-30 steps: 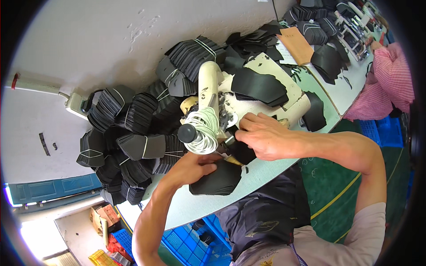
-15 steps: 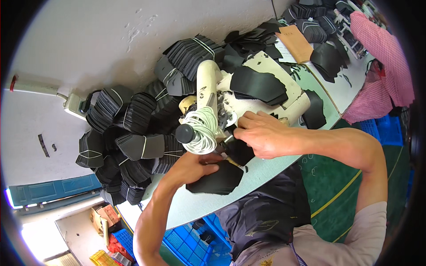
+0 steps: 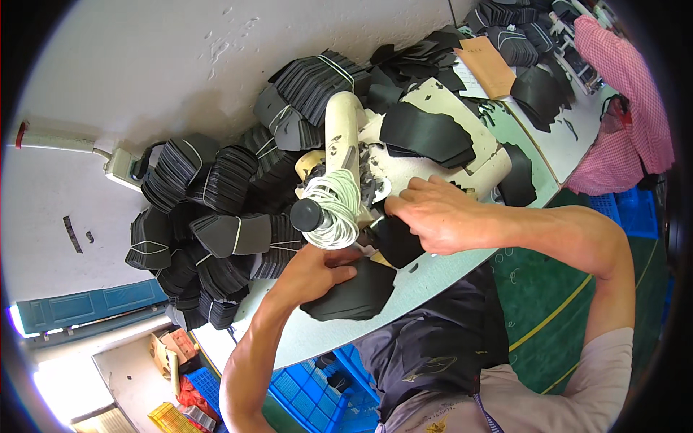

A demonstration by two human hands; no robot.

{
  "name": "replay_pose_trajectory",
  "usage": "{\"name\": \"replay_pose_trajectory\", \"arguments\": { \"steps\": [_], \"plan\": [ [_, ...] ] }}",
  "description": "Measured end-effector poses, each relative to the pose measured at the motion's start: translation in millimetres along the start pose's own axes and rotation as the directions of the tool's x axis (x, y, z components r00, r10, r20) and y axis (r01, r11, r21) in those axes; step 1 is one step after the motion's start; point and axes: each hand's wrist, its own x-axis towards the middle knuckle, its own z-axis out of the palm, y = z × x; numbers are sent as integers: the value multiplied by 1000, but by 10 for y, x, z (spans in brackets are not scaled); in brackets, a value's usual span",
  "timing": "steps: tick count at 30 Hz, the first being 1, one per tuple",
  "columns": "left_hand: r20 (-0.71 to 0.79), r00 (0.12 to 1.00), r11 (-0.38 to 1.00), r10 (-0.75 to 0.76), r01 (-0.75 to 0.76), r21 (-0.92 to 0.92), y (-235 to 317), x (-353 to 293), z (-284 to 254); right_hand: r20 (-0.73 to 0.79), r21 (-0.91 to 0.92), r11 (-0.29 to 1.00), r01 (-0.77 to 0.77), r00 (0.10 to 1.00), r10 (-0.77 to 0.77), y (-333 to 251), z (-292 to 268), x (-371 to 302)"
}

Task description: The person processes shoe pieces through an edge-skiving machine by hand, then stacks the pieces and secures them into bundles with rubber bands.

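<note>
A cream machine (image 3: pixel 342 137), apparently a sewing machine with chipped paint, stands on the pale green table. A hank of white cord (image 3: pixel 338 209) hangs on its near end and hides the working spot. My right hand (image 3: pixel 440 215) has curled fingers closed at the upper edge of a black sheet piece (image 3: pixel 398 242) beside that spot. My left hand (image 3: pixel 312 273) reaches in under the cord with fingers stretched out, its fingertips partly hidden. Its thumb lies on the edge of a small stack of black cut pieces (image 3: pixel 354 294) at the table's front.
Banded bundles of black pieces (image 3: pixel 231 234) crowd the left and back, against the wall. More loose black pieces (image 3: pixel 426 136) lie on the machine bed. A brown envelope (image 3: pixel 488 66) and pink checked cloth (image 3: pixel 621 108) are at the right. A blue crate (image 3: pixel 317 393) stands below the table.
The black piece by my right hand has shifted and turned slightly, showing more of its face. My right hand has moved slightly with it. My left hand stays by the stack.
</note>
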Motion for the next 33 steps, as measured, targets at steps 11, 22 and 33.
{"name": "replay_pose_trajectory", "arguments": {
  "steps": [11,22,33],
  "plan": [
    [-165,982,972,91,-51,229,220,110,105,153,92,993,77,984,-90,106,-73,52],
    [-189,979,977,-70,106,187,9,35,59,219,234,971,44,971,-96,185,-321,-67],
    [-26,975,961,-221,223,164,196,-40,-1,183,64,998,-21,983,9,179,-102,6]
  ]
}}
